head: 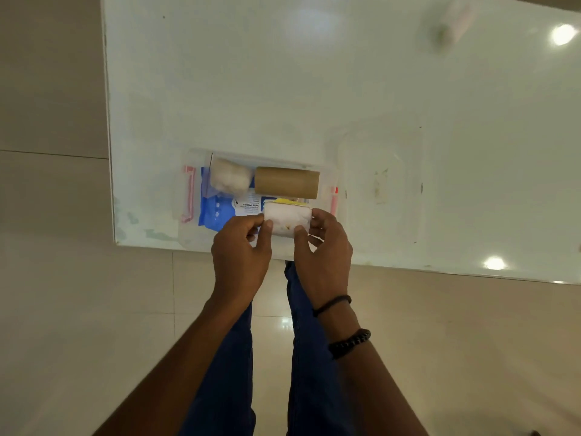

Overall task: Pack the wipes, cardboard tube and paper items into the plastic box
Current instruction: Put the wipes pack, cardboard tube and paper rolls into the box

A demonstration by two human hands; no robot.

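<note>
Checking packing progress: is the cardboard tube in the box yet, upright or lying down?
In, lying on its side. The cardboard tube rests atop the wet wipes pack inside the plastic box.

Both hands (242, 247) (323, 247) gripping white paper pack (286, 219), over plastic box (188, 234)

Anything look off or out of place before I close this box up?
Mostly tidy. The plastic box overhangs the table edge nearest the person. Its clear lid, lying to its right, shows yellowish smudges. Both hands hold the white packet over the wipes.
</note>
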